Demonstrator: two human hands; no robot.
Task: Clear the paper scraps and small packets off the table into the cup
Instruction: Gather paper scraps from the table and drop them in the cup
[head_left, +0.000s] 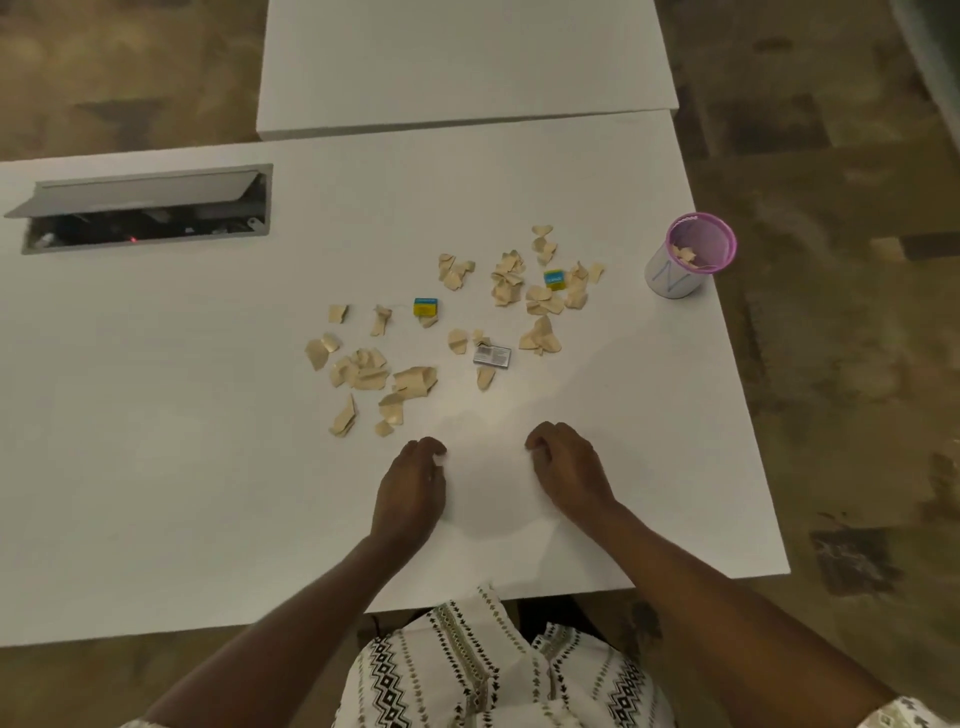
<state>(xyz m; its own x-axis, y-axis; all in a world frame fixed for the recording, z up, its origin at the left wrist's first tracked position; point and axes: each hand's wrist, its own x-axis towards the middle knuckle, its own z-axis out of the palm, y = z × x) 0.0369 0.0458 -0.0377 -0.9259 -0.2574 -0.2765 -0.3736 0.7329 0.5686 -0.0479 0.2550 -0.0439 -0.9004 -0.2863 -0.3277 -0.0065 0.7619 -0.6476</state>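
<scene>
Several tan paper scraps lie scattered across the middle of the white table, with a denser cluster toward the right. Two small blue-and-yellow packets and one grey packet sit among them. A white cup with a pink rim stands near the table's right edge and holds a few scraps. My left hand and my right hand rest on the table in front of the scraps, fingers loosely curled, holding nothing.
An open cable hatch with a raised grey lid is set into the table at the far left. A second white table abuts the far side. The table's right edge runs just past the cup. Patterned floor surrounds the tables.
</scene>
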